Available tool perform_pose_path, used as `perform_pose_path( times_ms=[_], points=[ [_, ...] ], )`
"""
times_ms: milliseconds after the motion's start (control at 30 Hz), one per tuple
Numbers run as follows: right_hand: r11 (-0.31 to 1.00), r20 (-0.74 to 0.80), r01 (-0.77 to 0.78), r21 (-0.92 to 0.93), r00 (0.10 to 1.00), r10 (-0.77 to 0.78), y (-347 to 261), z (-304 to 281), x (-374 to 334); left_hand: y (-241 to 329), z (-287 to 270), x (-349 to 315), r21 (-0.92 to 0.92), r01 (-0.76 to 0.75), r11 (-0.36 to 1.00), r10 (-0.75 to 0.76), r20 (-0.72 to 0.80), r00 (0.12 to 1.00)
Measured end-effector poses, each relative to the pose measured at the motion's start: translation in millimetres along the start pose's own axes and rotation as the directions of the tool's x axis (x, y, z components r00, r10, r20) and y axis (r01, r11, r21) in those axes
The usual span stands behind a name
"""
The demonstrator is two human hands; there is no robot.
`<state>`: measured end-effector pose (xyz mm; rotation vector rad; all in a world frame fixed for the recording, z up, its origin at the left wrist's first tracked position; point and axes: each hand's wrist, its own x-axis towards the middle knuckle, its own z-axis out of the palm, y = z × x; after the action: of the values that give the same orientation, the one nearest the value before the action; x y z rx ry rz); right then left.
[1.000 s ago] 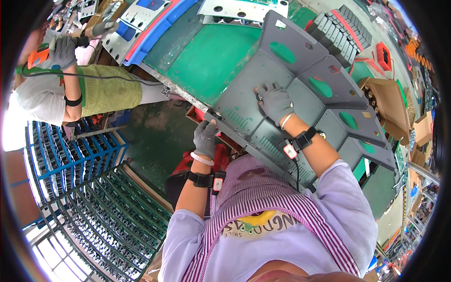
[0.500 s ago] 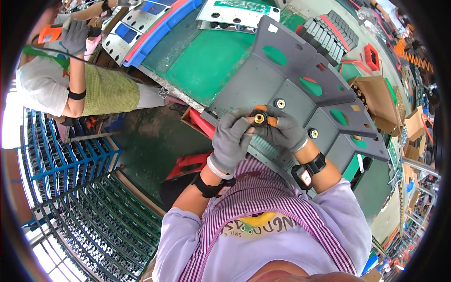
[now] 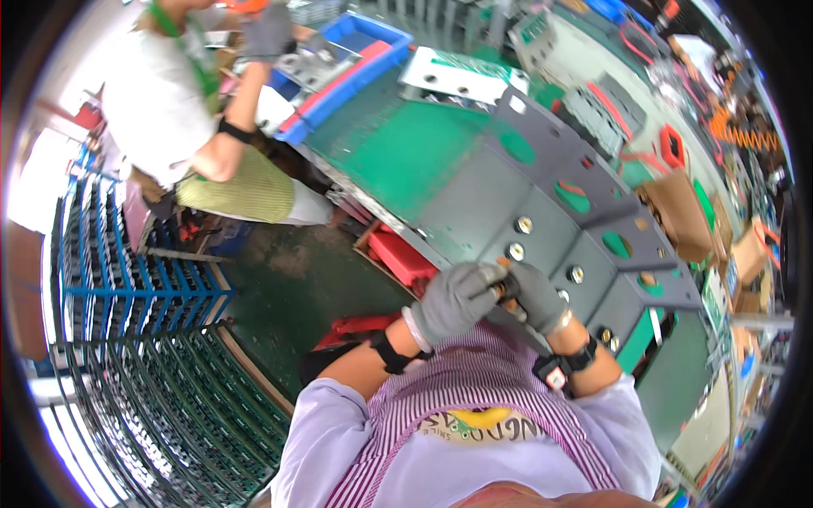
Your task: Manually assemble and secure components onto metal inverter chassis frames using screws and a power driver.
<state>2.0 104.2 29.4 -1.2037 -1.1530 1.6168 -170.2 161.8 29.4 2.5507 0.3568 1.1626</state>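
My left hand (image 3: 457, 303), in a grey glove, has its fingers closed on a small dark round fitting (image 3: 506, 291). From the other side my right hand (image 3: 535, 298), also gloved, grips the same fitting. Fingers and blur hide most of it; half a second ago it showed a brass centre in a black ring. Both hands are near my apron, over the front edge of a grey sheet-metal panel (image 3: 461, 199) with upright flanges and oval cutouts. Several brass-and-white fittings sit on the panel, among them one fitting (image 3: 523, 224) just beyond my hands.
The panel lies on a green-topped workbench (image 3: 398, 140). A blue tray (image 3: 360, 42) and a white perforated plate (image 3: 461, 80) are at the back. A cardboard box (image 3: 677, 216) stands right. A co-worker (image 3: 161, 110) works at left, above blue racks (image 3: 135, 288).
My hands have drawn in toward my apron with the fitting and tilted it, uncovering more fittings on the panel. The view has shifted, and the co-worker's raised hand appears higher and farther right.
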Motion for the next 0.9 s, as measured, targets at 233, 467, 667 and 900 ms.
perform_pose_path(
  times_ms=[233, 467, 667, 900],
  points=[
    [0.411, -0.152, 0.138, -0.901, 0.787, -0.597, -7, 30, -3, 23, -23, -1, -0.155, 0.222, 0.963, -0.246, -0.155, 0.957],
    [0.683, -0.403, 0.129, -0.719, 0.724, -0.56, -23, 47, 11, 30, -35, 1, -0.281, 0.434, 0.856, -0.496, -0.205, 0.844],
    [0.643, -0.285, 0.184, -0.743, 0.783, -0.553, -44, 52, 15, 37, -26, 1, -0.34, 0.548, 0.764, -0.629, -0.203, 0.751],
    [0.464, -0.183, 0.142, -0.874, 0.789, -0.587, -57, 27, 5, 33, 16, 14, -0.805, 0.512, 0.3, -0.819, 0.059, 0.571]
  ],
)
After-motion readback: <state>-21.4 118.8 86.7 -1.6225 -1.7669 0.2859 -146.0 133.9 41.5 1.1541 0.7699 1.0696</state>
